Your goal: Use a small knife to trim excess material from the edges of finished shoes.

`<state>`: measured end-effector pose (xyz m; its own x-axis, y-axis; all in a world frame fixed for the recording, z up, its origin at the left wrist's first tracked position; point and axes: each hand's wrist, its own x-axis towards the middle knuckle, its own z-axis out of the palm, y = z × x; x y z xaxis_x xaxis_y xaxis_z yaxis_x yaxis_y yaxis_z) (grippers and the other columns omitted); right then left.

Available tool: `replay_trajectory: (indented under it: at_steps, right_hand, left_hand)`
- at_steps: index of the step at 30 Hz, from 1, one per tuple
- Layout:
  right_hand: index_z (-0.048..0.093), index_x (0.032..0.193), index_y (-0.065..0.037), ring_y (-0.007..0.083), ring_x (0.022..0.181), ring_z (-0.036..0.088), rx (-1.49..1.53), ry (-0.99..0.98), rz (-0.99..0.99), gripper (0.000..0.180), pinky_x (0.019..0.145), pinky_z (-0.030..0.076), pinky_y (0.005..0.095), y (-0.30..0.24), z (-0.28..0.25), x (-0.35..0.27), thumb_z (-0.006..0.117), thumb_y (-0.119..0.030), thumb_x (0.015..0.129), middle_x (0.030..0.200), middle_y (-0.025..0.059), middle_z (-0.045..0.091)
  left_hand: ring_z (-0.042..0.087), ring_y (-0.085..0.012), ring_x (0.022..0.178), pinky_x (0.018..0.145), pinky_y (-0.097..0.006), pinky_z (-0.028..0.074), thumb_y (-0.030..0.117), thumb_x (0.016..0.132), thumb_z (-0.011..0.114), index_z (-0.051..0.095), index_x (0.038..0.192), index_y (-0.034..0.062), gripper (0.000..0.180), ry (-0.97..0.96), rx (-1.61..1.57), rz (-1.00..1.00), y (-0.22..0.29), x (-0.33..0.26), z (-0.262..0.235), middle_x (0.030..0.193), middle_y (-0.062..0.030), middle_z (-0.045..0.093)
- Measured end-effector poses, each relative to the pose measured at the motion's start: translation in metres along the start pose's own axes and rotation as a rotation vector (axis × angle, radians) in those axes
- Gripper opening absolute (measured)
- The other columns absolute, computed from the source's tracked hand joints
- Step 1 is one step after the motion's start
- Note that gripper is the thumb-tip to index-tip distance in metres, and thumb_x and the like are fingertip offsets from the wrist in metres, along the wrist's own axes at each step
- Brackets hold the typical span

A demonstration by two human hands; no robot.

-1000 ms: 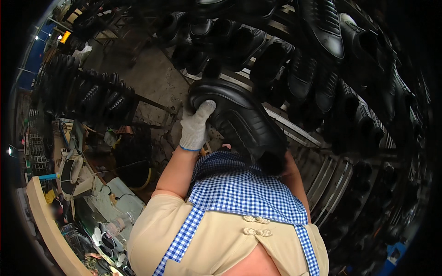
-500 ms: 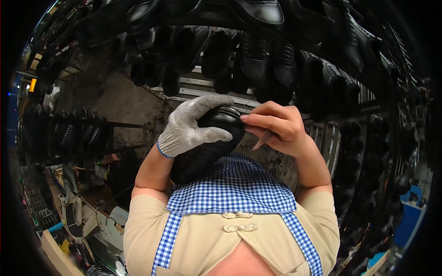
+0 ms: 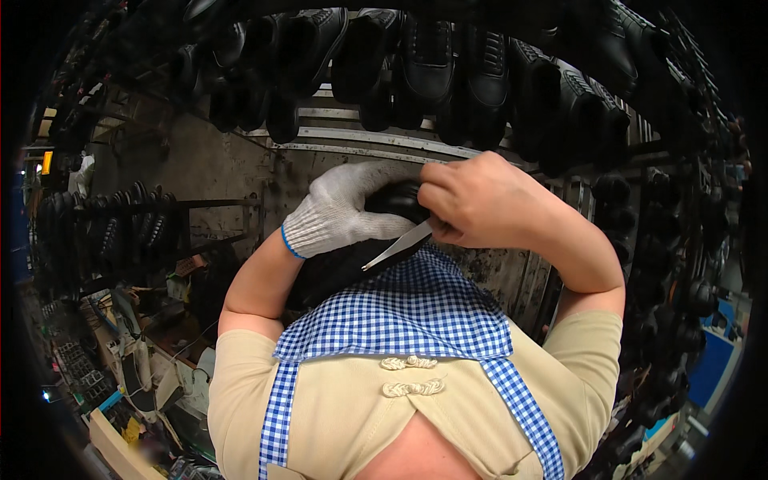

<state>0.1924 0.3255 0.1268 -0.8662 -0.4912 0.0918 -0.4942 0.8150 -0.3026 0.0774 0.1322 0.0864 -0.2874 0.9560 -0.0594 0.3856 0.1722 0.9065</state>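
My left hand [image 3: 340, 208], in a grey knit glove with a blue cuff edge, is closed around the toe end of a shiny black shoe [image 3: 398, 200]. The rest of that shoe runs down toward my apron, dark and hard to make out. My bare right hand [image 3: 480, 200] is at the shoe's right side, fingers bent and pressed against its edge. Out of its fist sticks a slim silver pair of tweezers [image 3: 400, 246], slanting down to the left across the shoe. What my right fingertips touch on the shoe is hidden.
Ahead, black lace-up shoes [image 3: 432, 64] hang in rows over metal rack rails [image 3: 384, 140]. More shoes stand on a rack [image 3: 132, 220] at the left and on shelves at the right. A cluttered bench [image 3: 152, 368] is at the lower left. My blue checked apron [image 3: 392, 312] lies below the shoe.
My right hand has turned over and its elbow has swung outward. The tweezers now point left across the shoe. My left hand keeps its hold, and the view has shifted slightly.
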Motion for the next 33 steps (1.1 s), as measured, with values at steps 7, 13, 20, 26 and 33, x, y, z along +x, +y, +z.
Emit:
replay_trajectory:
  at_steps: [7, 13, 20, 26, 33]
  right_hand:
    - [0.056, 0.079, -0.004, 0.0193, 0.060, 0.055, 0.881, 0.404, 0.097, 0.015, 0.053, 0.044, 0.0281, 0.025, 0.045, -0.013, 0.063, -0.002, 0.066, 0.073, 0.0069, 0.056]
    - [0.062, 0.100, -0.006, 0.0183, 0.067, 0.057, 0.696, 0.616, 0.220, 0.026, 0.057, 0.046, 0.0285, 0.003, 0.058, -0.010, 0.074, -0.007, 0.077, 0.083, 0.0071, 0.057]
    - [0.067, 0.120, -0.017, 0.0189, 0.064, 0.059, 0.322, 0.436, 0.335, 0.058, 0.051, 0.047, 0.0287, -0.022, 0.050, -0.023, 0.067, 0.011, 0.070, 0.081, 0.0078, 0.058]
    - [0.067, 0.120, -0.018, 0.0194, 0.062, 0.059, 0.234, 0.387, 0.405, 0.060, 0.050, 0.048, 0.0288, -0.028, 0.042, -0.025, 0.067, 0.011, 0.068, 0.078, 0.0074, 0.056]
    - [0.065, 0.121, -0.017, 0.0211, 0.066, 0.060, 0.233, 0.442, 0.398, 0.052, 0.054, 0.050, 0.0306, -0.012, 0.056, -0.008, 0.068, 0.004, 0.074, 0.081, 0.0078, 0.056]
  left_hand:
    - [0.063, -0.0191, 0.101, 0.093, -0.034, 0.050, 0.020, 0.057, 0.090, 0.060, 0.119, -0.0004, 0.072, 0.075, -0.293, -0.206, -0.002, -0.009, -0.007, 0.110, -0.0105, 0.066]
    - [0.065, -0.0213, 0.100, 0.092, -0.033, 0.052, 0.027, 0.064, 0.088, 0.060, 0.118, -0.0020, 0.068, 0.150, -0.292, -0.258, -0.005, -0.014, -0.016, 0.107, -0.0133, 0.067]
    - [0.066, -0.0212, 0.098, 0.091, -0.034, 0.053, 0.027, 0.063, 0.089, 0.061, 0.114, -0.0005, 0.065, 0.280, -0.320, -0.245, -0.005, -0.021, -0.018, 0.106, -0.0124, 0.067]
    - [0.066, -0.0206, 0.097, 0.091, -0.035, 0.053, 0.023, 0.062, 0.090, 0.061, 0.114, 0.0002, 0.063, 0.353, -0.294, -0.261, -0.008, -0.026, -0.019, 0.105, -0.0115, 0.067]
    - [0.065, -0.0212, 0.098, 0.091, -0.033, 0.052, 0.023, 0.062, 0.089, 0.062, 0.115, 0.0002, 0.064, 0.319, -0.286, -0.288, -0.010, -0.022, -0.023, 0.106, -0.0125, 0.067]
